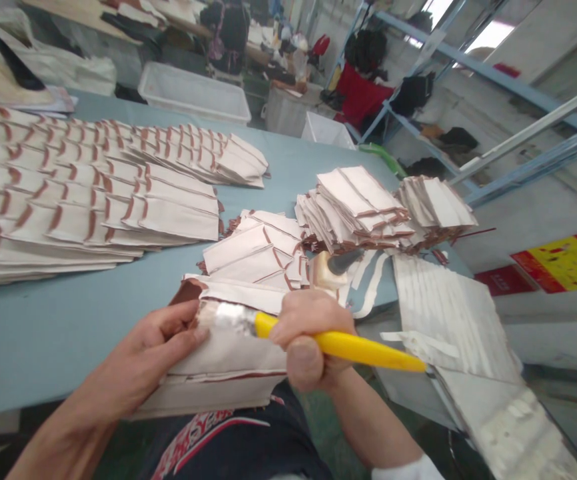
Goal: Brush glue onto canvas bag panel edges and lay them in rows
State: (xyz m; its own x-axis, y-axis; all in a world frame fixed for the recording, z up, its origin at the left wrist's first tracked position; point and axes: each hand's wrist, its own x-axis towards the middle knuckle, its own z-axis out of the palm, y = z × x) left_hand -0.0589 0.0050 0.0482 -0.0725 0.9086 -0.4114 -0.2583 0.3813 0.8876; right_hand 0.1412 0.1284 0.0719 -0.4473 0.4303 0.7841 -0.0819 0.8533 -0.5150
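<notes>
Right hand, nearest the camera, has its fingers clamped around a brush with a tapered yellow handle and silvery collar, pale bristles against a flat, off-white, brown-edged piece. Left hand grips this piece's left side, thumb and fingers close together near the bristles. It lies at the near edge of a pale-blue tabletop; just beyond sits a pile of similar off-white pieces.
</notes>
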